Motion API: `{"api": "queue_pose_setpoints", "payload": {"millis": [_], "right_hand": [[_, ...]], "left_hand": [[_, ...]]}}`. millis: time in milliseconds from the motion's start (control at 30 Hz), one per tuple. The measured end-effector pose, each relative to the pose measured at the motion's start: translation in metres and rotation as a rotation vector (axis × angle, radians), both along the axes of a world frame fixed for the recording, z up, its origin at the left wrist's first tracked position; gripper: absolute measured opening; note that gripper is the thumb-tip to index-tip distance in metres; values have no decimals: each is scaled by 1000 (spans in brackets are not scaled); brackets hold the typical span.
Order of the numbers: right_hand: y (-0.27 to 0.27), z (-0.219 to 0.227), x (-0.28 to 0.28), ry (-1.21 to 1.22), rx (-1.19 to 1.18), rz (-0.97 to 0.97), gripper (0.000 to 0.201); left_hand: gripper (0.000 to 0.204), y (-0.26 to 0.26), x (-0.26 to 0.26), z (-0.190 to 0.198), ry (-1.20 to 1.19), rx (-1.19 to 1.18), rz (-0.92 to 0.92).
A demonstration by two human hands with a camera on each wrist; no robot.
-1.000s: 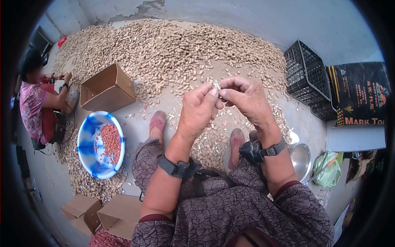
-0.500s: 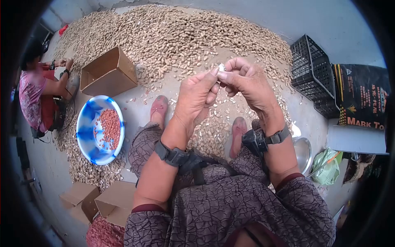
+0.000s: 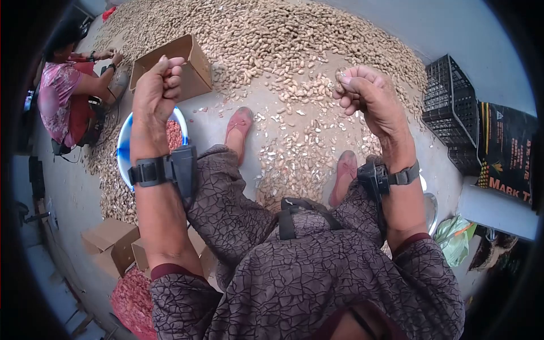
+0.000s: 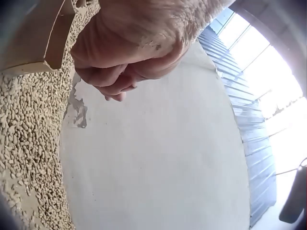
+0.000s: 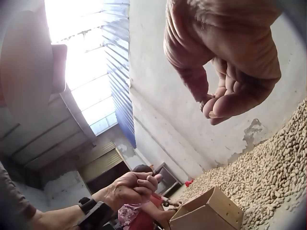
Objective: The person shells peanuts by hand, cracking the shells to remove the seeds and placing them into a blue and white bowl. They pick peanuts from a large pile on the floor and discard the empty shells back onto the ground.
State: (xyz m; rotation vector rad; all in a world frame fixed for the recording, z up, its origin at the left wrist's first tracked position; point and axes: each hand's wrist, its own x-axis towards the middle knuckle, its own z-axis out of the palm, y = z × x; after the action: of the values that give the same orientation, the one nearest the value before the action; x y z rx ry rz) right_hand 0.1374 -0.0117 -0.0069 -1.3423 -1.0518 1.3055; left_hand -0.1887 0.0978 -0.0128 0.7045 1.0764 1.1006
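Note:
My left hand (image 3: 154, 93) is raised in front of the cardboard box (image 3: 195, 71), fingers curled in and thumb against the index finger. Nothing shows in its grip; the inside of the palm is hidden. Just below it, the blue-and-white basin (image 3: 123, 150) with reddish peanut kernels (image 3: 174, 135) is partly covered by the wrist. Over the floor to the right, my right hand (image 3: 374, 99) pinches a small piece of peanut shell (image 3: 339, 74) between thumb and index finger, the other fingers curled under. The right wrist view also shows this hand (image 5: 230, 72) with its fingertips together.
Unshelled peanuts (image 3: 272, 39) spread in a wide heap along the wall. Broken shells (image 3: 294, 164) lie between my feet. Black crates (image 3: 450, 96) and a black sack (image 3: 510, 147) stand at right. Another person (image 3: 71, 90) sits at left. More cardboard boxes (image 3: 110, 238) lie at lower left.
Both hands worked together on a peanut in the middle; now they are apart. The left has swung left over the basin, the right a little to the right. The view has shifted too.

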Motion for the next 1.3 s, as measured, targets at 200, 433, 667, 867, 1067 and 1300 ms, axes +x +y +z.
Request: {"api": "queue_pose_setpoints", "payload": {"millis": [200, 433, 667, 867, 1067, 1300], "right_hand": [[0, 1, -6, -77, -20, -10, 18], [3, -1, -10, -67, 39, 24, 20], [-3, 7, -12, 19, 124, 50, 21], [-8, 7, -8, 130, 184, 67, 18], [-14, 11, -1, 172, 163, 44, 17], [-14, 15, 1, -39, 199, -1, 21]], "left_hand": [[35, 25, -119, -61, 754, -163, 252], [36, 10, -79, -29, 607, 122, -24], [40, -46, 86, 53, 377, 352, -679], [29, -74, 154, 34, 274, 358, -638], [18, -84, 171, 27, 143, 351, -470], [11, -85, 178, 3, 24, 427, -421]]}}
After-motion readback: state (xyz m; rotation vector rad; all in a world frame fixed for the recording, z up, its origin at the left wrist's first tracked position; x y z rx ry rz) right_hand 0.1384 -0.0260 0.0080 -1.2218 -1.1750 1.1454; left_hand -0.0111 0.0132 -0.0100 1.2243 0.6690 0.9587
